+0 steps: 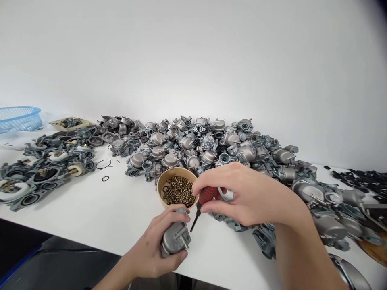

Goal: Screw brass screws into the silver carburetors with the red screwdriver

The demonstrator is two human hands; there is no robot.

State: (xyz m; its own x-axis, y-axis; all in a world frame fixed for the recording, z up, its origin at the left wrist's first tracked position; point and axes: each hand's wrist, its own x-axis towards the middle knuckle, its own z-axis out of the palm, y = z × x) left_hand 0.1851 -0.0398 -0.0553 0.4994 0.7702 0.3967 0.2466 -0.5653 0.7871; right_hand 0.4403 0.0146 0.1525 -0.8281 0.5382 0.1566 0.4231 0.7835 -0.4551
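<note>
My left hand [154, 245] is wrapped round a grey metal carburetor [175, 237] near the table's front edge, its rounded bowl facing up. My right hand [229, 193] grips a screwdriver [208, 195] by its red handle. The dark shaft slants down to the left, and its tip is just right of the carburetor, apart from it. Behind the hands sits a round tan bowl [161, 176] holding many small brass-coloured screws [179, 191].
A large heap of carburetors [208, 143] spans the back and right. Open carburetor bodies [45, 173] with white floats lie left, near two black rings [105, 178]. A blue basket [21, 117] stands far left; small black parts [363, 181] lie far right.
</note>
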